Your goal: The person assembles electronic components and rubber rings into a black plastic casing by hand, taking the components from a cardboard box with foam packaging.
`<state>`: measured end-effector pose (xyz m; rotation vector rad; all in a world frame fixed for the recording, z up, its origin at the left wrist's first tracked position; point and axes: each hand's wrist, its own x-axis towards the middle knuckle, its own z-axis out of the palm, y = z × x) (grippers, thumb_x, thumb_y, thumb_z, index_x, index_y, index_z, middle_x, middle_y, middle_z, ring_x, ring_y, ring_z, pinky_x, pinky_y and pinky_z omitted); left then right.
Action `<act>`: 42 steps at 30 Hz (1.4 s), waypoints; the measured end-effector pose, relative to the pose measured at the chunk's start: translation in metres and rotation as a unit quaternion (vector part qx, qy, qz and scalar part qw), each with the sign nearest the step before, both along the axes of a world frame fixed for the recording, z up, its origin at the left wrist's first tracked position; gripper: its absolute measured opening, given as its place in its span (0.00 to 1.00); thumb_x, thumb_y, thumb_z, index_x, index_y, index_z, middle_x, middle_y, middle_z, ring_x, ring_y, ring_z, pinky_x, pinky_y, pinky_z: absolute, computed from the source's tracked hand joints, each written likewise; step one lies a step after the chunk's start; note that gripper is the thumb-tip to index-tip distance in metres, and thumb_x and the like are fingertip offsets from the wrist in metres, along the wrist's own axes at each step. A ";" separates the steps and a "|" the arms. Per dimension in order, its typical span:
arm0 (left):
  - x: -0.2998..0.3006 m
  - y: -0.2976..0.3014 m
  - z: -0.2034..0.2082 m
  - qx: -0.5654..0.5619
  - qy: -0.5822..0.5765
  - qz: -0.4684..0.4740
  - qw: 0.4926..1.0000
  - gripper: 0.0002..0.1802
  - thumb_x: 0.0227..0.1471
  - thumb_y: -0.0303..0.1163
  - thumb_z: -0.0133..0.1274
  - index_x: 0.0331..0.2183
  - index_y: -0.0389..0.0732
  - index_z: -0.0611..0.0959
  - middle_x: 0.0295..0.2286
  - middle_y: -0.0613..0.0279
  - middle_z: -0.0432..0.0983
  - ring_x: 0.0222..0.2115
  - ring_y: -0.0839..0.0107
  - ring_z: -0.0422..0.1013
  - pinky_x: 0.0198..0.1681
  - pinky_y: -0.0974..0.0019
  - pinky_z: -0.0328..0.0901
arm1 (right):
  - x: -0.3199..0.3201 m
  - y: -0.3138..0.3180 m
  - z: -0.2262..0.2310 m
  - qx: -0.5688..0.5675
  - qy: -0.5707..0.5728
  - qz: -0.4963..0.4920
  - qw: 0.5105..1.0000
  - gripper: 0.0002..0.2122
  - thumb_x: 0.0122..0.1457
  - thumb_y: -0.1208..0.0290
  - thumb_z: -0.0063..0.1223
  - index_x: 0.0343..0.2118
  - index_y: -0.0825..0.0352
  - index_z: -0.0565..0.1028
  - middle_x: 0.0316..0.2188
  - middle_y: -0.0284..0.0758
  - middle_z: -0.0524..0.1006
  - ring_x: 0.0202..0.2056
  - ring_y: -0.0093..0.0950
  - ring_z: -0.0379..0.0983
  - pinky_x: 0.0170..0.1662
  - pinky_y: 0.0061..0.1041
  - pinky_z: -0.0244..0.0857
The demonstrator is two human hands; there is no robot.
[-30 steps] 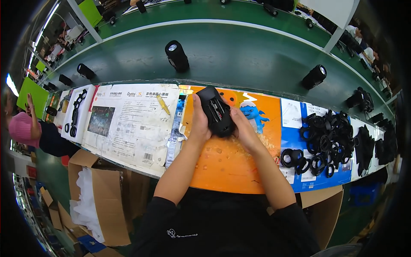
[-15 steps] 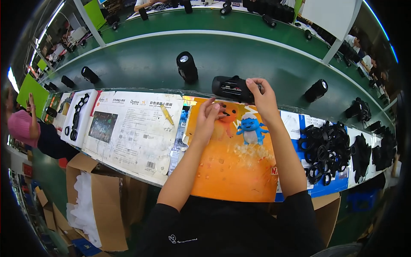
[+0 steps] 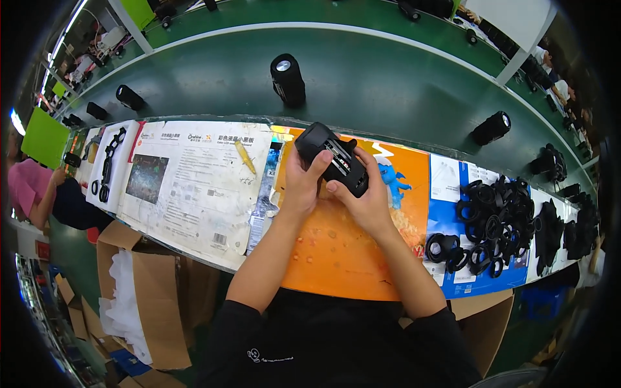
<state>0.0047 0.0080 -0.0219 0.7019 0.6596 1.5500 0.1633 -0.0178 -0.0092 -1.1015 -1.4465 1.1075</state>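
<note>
Shifted nearer, over the orange sheet (image 3: 349,258), the black cylindrical device (image 3: 328,151) is now in both hands, its long axis slanting from far left to near right, recessed panel (image 3: 345,165) upward. Left hand (image 3: 303,183) curls around its left side; right hand (image 3: 370,204) clasps its near right end.

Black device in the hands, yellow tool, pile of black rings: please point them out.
Black device (image 3: 343,163), head view: its panel side.
Yellow tool (image 3: 244,157), head view: its mid-length.
Pile of black rings (image 3: 491,216), head view: its middle.
</note>
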 end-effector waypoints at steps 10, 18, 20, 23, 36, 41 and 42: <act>0.006 -0.002 -0.013 0.026 0.035 -0.019 0.999 0.39 0.55 0.24 0.74 0.61 0.40 0.70 0.53 0.59 0.77 0.52 0.69 0.77 0.58 0.63 0.75 | 0.008 -0.003 -0.019 0.036 -0.004 0.009 0.999 0.39 0.63 0.62 0.75 0.69 0.71 0.63 0.59 0.44 0.74 0.59 0.35 0.75 0.62 0.33 0.70; -0.003 -0.008 -0.007 -0.020 0.020 -0.089 0.996 0.41 0.52 0.24 0.75 0.63 0.41 0.72 0.54 0.58 0.78 0.53 0.66 0.78 0.57 0.62 0.77 | 0.003 -0.008 -0.024 0.088 -0.010 0.006 0.996 0.38 0.64 0.64 0.73 0.70 0.71 0.61 0.60 0.44 0.72 0.60 0.34 0.72 0.64 0.33 0.67; -0.006 -0.008 -0.004 0.020 -0.033 -0.126 0.991 0.43 0.49 0.25 0.76 0.63 0.42 0.73 0.55 0.58 0.78 0.56 0.62 0.77 0.61 0.59 0.76 | 0.003 -0.009 -0.028 0.120 -0.018 0.011 0.993 0.39 0.64 0.66 0.74 0.70 0.70 0.58 0.61 0.44 0.70 0.60 0.33 0.71 0.64 0.33 0.67; -0.008 -0.008 0.000 0.053 -0.074 -0.159 0.983 0.43 0.47 0.26 0.77 0.62 0.42 0.73 0.55 0.59 0.77 0.59 0.59 0.76 0.65 0.55 0.73 | 0.003 -0.010 -0.039 0.169 -0.038 0.001 0.985 0.40 0.62 0.67 0.75 0.70 0.69 0.58 0.61 0.44 0.69 0.61 0.34 0.71 0.65 0.33 0.67; -0.017 -0.006 0.006 0.061 -0.073 -0.156 0.983 0.44 0.56 0.40 0.73 0.67 0.44 0.69 0.60 0.49 0.76 0.61 0.55 0.74 0.67 0.51 0.70 | -0.002 -0.001 -0.028 0.019 0.181 0.023 0.983 0.39 0.64 0.52 0.73 0.68 0.65 0.60 0.53 0.43 0.76 0.41 0.29 0.77 0.41 0.27 0.74; -0.022 0.000 0.006 0.104 -0.045 -0.085 0.990 0.38 0.58 0.44 0.71 0.63 0.40 0.74 0.57 0.54 0.77 0.58 0.61 0.75 0.66 0.57 0.68 | -0.004 -0.001 -0.015 -0.128 0.302 0.070 0.942 0.27 0.79 0.47 0.46 0.68 0.62 0.61 0.47 0.43 0.79 0.31 0.30 0.78 0.32 0.25 0.71; -0.022 0.001 0.006 0.105 -0.047 -0.087 0.990 0.38 0.58 0.44 0.71 0.63 0.40 0.74 0.57 0.54 0.77 0.58 0.61 0.75 0.66 0.57 0.68 | -0.002 -0.001 -0.016 -0.127 0.301 0.068 0.943 0.27 0.79 0.47 0.46 0.68 0.62 0.61 0.47 0.43 0.79 0.31 0.30 0.78 0.32 0.25 0.71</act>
